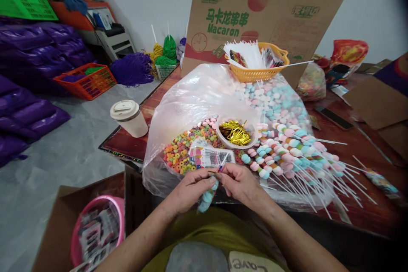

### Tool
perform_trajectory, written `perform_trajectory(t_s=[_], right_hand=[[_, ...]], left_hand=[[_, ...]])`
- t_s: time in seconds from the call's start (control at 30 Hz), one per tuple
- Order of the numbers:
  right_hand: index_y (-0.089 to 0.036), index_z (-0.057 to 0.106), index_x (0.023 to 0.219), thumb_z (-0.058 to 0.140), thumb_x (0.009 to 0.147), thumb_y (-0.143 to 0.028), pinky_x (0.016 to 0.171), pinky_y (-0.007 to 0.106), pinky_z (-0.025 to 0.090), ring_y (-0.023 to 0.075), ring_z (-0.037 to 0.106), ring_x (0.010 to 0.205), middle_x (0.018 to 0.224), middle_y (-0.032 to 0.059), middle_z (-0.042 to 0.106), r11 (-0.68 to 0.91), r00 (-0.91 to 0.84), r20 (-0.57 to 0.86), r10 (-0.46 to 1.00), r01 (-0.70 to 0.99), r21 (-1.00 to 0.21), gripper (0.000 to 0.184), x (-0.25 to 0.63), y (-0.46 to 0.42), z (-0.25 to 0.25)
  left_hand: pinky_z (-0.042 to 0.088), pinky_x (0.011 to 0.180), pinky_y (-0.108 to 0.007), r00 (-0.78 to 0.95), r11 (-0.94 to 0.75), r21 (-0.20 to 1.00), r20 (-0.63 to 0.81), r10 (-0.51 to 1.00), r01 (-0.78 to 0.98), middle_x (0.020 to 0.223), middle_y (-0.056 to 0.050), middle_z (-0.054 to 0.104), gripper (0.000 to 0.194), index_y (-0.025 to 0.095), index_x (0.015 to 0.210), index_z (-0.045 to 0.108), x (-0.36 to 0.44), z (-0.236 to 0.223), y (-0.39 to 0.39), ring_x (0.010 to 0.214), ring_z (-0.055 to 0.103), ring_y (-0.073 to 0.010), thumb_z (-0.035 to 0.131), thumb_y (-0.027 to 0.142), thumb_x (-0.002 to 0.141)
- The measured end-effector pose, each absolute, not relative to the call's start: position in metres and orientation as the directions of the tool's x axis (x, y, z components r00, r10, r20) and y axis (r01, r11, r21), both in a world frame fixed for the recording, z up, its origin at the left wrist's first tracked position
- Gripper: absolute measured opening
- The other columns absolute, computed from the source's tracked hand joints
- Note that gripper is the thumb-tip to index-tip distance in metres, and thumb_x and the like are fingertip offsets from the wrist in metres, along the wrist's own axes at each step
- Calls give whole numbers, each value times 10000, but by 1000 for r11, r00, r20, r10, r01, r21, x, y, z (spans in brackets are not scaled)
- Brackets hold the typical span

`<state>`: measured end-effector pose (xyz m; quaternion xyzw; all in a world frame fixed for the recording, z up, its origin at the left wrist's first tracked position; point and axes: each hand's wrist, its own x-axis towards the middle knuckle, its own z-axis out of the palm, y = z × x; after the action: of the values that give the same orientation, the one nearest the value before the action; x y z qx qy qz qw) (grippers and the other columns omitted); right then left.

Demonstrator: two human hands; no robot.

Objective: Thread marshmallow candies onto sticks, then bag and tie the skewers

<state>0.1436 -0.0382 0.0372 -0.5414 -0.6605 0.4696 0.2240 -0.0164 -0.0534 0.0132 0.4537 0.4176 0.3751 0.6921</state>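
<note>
A marshmallow skewer in a clear printed wrapper (208, 197) hangs tilted between my hands, its blue sweets low and its white stick pointing up. My left hand (193, 187) is closed around the wrapper's gathered neck. Beside it my right hand (240, 182) pinches at the same neck, where a thin gold twist tie (213, 173) shows between the fingertips. Just beyond lie flat printed wrappers (213, 156) on ring-shaped gummies (181, 148). A white bowl (219, 136) holds gold twist ties. Several unwrapped marshmallow skewers (293, 148) are piled to the right.
A large clear plastic bag (178, 102) spreads under the sweets. A lidded cup (129, 119) stands at the table's left edge. Behind are a yellow basket (251, 75) of sticks and a tall carton (232, 17). A pink tub (119, 212) sits low left; a phone (334, 117) lies right.
</note>
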Motion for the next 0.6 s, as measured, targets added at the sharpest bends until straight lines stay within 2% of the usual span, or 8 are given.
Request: perform_trajectory(t_s=[0.13, 0.2, 0.27, 0.3, 0.4, 0.47, 0.53, 0.6], right_hand=[[-191, 432, 564, 477, 800, -369, 447, 197, 300, 82, 401, 448, 453, -46, 471, 54, -252, -111, 961, 567, -822, 299, 137, -38, 35], [-189, 490, 663, 506, 790, -373, 453, 199, 318, 90, 427, 452, 470, -54, 486, 22, -192, -102, 976, 553, -833, 225, 136, -38, 32], [-186, 522, 752, 502, 808, -352, 463, 199, 336, 96, 459, 462, 499, -53, 519, 50, -231, -88, 969, 534, -844, 176, 138, -40, 32], [-185, 534, 761, 481, 828, -326, 482, 201, 349, 98, 482, 484, 526, -43, 545, 117, -304, -59, 951, 530, -840, 164, 140, -40, 35], [-179, 572, 733, 417, 880, -257, 572, 213, 374, 108, 534, 586, 627, -2, 609, 429, -596, 87, 798, 461, -777, 227, 149, -40, 50], [-184, 594, 782, 411, 895, -245, 627, 218, 385, 114, 556, 643, 657, 2, 630, 544, -731, 143, 667, 347, -764, 223, 153, -37, 62], [-192, 590, 792, 414, 902, -257, 641, 211, 392, 107, 567, 648, 647, -10, 640, 526, -789, 127, 602, 272, -806, 217, 154, -35, 69], [-192, 550, 712, 416, 902, -278, 589, 197, 383, 93, 544, 578, 593, -25, 617, 471, -742, 100, 663, 309, -826, 249, 151, -35, 67]], left_hand=[[348, 552, -192, 172, 260, 949, -230, 958, -177, 585, 0, 545, 307, 133, 647, 658, -8, 17, -52, 555, 443, -76, 607, 422, 735], [364, 561, -190, 128, 288, 914, -261, 957, -285, 603, -5, 573, 290, 132, 633, 658, -4, 19, -51, 568, 472, -78, 647, 414, 700], [396, 579, -204, 212, 387, 824, -326, 921, -413, 623, -17, 608, 261, 129, 663, 670, -5, 21, -49, 569, 514, -87, 703, 387, 642], [412, 581, -216, 293, 458, 766, -358, 887, -452, 616, -26, 617, 268, 121, 666, 671, -7, 22, -48, 559, 531, -95, 732, 374, 605], [456, 582, -250, 558, 658, 608, -386, 734, -445, 585, -49, 626, 318, 96, 649, 658, -16, 24, -45, 543, 585, -133, 801, 337, 500], [479, 579, -267, 688, 732, 544, -342, 640, -410, 601, -53, 636, 359, 94, 691, 649, -19, 24, -43, 557, 618, -165, 825, 303, 458], [497, 569, -286, 744, 751, 511, -280, 606, -419, 655, -40, 648, 453, 118, 823, 636, -18, 23, -43, 559, 632, -179, 834, 259, 441], [503, 559, -291, 715, 720, 491, -245, 655, -491, 694, -23, 651, 548, 156, 962, 593, -14, 21, -43, 542, 631, -172, 822, 248, 474]])
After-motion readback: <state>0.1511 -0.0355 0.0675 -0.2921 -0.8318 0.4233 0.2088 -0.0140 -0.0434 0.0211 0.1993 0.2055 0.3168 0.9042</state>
